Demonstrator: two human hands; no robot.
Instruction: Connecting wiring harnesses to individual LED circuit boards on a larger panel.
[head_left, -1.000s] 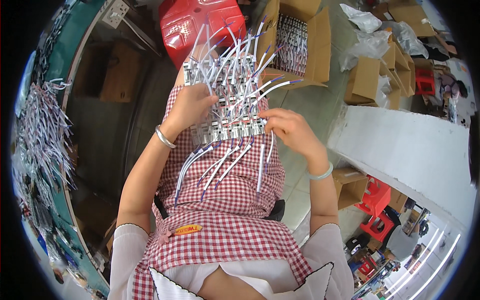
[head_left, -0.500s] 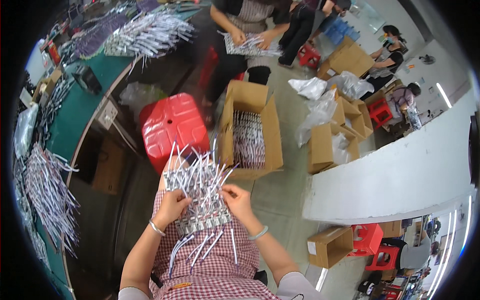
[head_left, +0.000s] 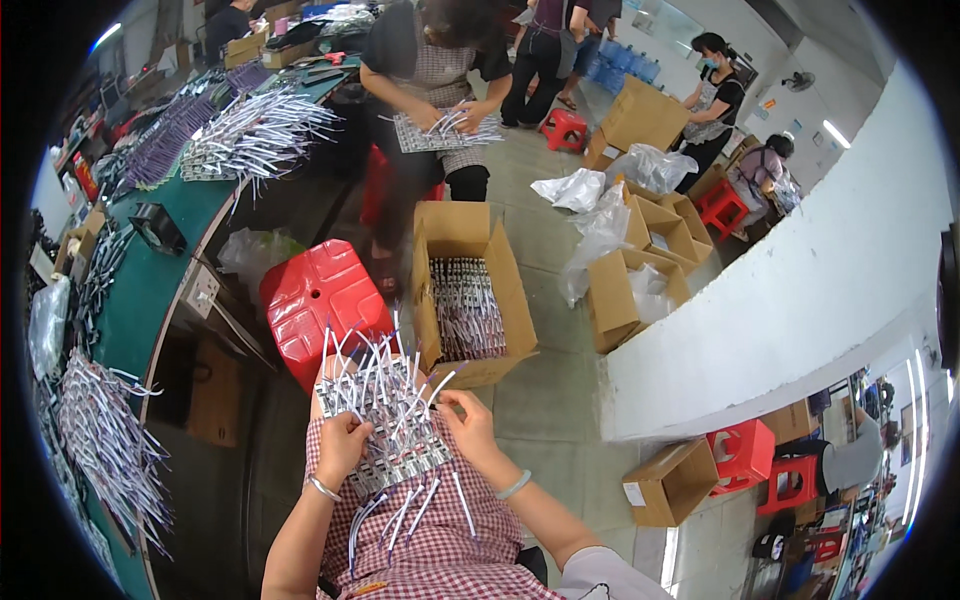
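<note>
A panel of small circuit boards (head_left: 400, 465) lies across my lap, on a red checked apron (head_left: 450, 525). Thin white wires with purple ends stick up from it and hang over its near edge. My left hand (head_left: 343, 447) is closed at the panel's left side, thumb and fingers pressed together among the wires; what exactly they grip is partly hidden. At the right edge, my right hand (head_left: 468, 425) pinches near the base of a white wire (head_left: 443, 384). Beyond the panel stands an open cardboard box (head_left: 512, 300) holding many similar wired panels.
A red plastic stool (head_left: 325, 305) stands just left of the box. The green workbench (head_left: 125, 315) on the left carries wired bundles (head_left: 110, 440) and a black fan (head_left: 157, 228). Across from me a seated co-worker handles another panel (head_left: 440, 133). Cartons (head_left: 610, 300) and a white wall (head_left: 730, 330) are at right.
The view has shifted, so the box and stool appear lower and further left. Both hands stay at the panel, with only slight finger movement.
</note>
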